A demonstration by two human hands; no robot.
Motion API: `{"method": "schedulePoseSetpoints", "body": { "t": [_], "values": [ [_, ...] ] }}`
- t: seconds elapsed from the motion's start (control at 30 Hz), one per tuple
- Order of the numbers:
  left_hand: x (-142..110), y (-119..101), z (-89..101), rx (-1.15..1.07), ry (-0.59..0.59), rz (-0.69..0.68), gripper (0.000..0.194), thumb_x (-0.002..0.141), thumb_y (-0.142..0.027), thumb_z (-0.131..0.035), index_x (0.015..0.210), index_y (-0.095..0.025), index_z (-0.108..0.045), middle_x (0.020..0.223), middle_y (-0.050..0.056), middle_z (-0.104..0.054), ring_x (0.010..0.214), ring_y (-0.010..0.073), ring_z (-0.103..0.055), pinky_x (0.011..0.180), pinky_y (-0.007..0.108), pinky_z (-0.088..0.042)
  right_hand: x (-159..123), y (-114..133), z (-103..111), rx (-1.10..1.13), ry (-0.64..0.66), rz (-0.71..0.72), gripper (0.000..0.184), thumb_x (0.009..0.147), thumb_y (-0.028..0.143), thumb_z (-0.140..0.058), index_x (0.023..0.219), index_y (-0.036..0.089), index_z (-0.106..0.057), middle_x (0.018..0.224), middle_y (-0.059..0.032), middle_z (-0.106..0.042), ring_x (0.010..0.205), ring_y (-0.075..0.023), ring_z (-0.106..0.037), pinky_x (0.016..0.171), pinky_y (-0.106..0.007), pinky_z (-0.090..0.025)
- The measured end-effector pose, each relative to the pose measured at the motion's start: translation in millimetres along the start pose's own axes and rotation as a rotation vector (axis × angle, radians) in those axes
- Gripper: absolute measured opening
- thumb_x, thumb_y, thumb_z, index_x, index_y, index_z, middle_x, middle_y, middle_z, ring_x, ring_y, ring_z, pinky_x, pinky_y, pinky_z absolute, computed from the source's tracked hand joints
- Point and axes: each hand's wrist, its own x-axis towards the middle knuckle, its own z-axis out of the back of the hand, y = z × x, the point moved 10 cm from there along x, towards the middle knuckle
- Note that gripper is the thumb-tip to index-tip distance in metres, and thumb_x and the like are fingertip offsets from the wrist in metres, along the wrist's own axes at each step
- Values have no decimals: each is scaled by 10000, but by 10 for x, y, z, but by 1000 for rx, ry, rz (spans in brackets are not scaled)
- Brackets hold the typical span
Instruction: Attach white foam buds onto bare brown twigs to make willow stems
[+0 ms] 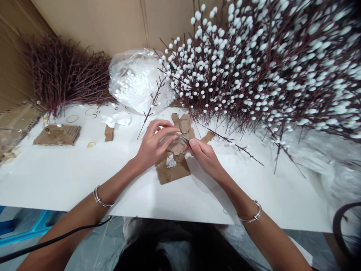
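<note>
My left hand and my right hand meet over a brown cardboard scrap on the white table. The right hand pinches a thin dark twig that lies out to the right. The left hand's fingers curl over the twig's near tip, where something small and pale sits; I cannot tell what it is. A blob of white glue or foam rests on the cardboard below the fingers. Both wrists wear silver bangles.
A big pile of twigs with white foam buds fills the right back. A clear bag of white beads lies behind the hands. Bare dark twigs are heaped at the left. Another cardboard piece and rubber bands lie left.
</note>
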Motion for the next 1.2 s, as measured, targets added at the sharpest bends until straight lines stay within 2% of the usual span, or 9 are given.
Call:
{"method": "schedulePoseSetpoints", "body": {
  "t": [0.3, 0.5, 0.7, 0.83, 1.0, 1.2],
  "values": [
    [18, 12, -68, -46, 63, 13, 114, 913, -297, -639, 973, -245, -720, 1016, 60, -660, 990, 200, -608, 911, 380, -500, -10, 57, -24, -56, 22, 33, 449, 986, 558, -391, 852, 201, -629, 640, 39, -381, 614, -123, -375, 605, -274, -309],
    [16, 26, -64, -123, 42, 70, 103, 913, -296, -637, 899, -225, -709, 961, 57, -655, 948, 188, -616, 883, 356, -503, -10, 61, -40, -50, 36, 25, 445, 983, 562, -393, 856, 204, -624, 651, 37, -403, 628, -124, -387, 613, -271, -312],
    [17, 205, -8, -218, -27, 218, 157, 919, -355, -625, 865, -213, -662, 924, 50, -658, 914, 178, -603, 794, 313, -481, -8, 32, -32, -38, 30, -7, 454, 981, 569, -397, 848, 200, -626, 648, 39, -375, 624, -122, -365, 612, -275, -298],
    [0, 352, 26, -321, -74, 349, 217, 956, -407, -552, 881, -210, -603, 908, 35, -629, 882, 161, -588, 814, 299, -466, -6, 3, -28, -15, 22, -25, 474, 969, 594, -401, 851, 197, -632, 630, 42, -353, 602, -122, -342, 586, -277, -276],
    [-15, 386, -3, -307, -40, 380, 285, 983, -414, -493, 804, -206, -572, 841, 27, -597, 833, 155, -565, 812, 299, -452, -1, -30, -38, -8, 24, -36, 482, 960, 610, -407, 846, 200, -634, 621, 45, -324, 592, -122, -323, 575, -277, -264],
    [-58, 516, -67, -315, -26, 418, 188, 941, -366, -580, 870, -195, -615, 900, 33, -625, 871, 153, -586, 803, 281, -455, 8, -45, -33, -38, 22, -42, 484, 963, 604, -404, 818, 199, -626, 615, 46, -340, 593, -120, -339, 586, -277, -274]
  ]
}}
